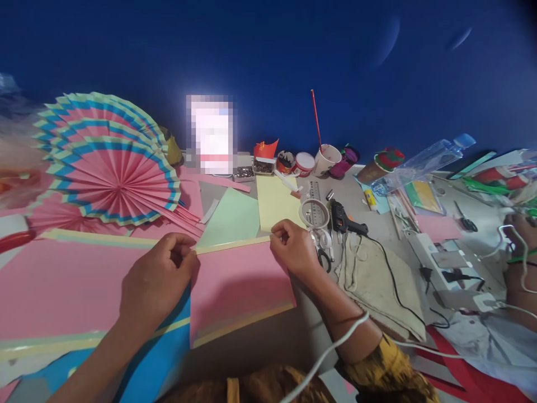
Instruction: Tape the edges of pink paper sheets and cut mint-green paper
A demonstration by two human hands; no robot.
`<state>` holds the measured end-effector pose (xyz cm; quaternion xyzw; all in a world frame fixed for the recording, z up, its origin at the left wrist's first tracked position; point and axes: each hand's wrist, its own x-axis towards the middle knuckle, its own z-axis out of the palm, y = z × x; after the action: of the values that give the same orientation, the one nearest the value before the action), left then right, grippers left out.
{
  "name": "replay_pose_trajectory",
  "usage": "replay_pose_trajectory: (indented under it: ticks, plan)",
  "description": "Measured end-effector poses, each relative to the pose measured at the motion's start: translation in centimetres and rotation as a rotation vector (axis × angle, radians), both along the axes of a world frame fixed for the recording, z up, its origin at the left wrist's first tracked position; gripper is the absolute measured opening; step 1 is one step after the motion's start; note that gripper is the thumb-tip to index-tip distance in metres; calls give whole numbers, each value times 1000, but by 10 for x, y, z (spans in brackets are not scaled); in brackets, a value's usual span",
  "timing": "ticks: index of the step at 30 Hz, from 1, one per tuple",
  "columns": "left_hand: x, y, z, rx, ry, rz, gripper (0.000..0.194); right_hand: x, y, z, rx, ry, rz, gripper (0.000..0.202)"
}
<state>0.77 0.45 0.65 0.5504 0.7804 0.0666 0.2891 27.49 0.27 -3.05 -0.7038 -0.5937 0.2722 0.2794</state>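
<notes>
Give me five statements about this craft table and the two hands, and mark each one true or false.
1. Both hands pinch the far edge of the pink paper sheet. True: the left hand and the right hand grip it near the yellow strip.
2. The black glue gun is in the right hand. False: it lies on the table beside that hand.
3. A pleated paper fan lies to the left, beyond the left hand. True.
4. The red stick lies flat on the table. False: it stands in a white cup.
5. The clear plastic bottle stands upright. False: it lies tilted on its side.
</notes>
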Motion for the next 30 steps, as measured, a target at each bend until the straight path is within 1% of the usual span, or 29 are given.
replay_pose_trajectory:
  ticks: [7,14,19,30]
  plan:
    - [4,0,1,-8,16,14,29,-1,-1,-1,-7,-46,9,8]
    - [2,-1,1,46,36,-16,30,-1,0,-1,1,-65,15,9]
    - [3,0,1,56,38,-12,29,-2,0,-1,4,-77,13,8]
    - [7,1,6,17,59,-24,29,-4,0,2,-7,-116,12,5]
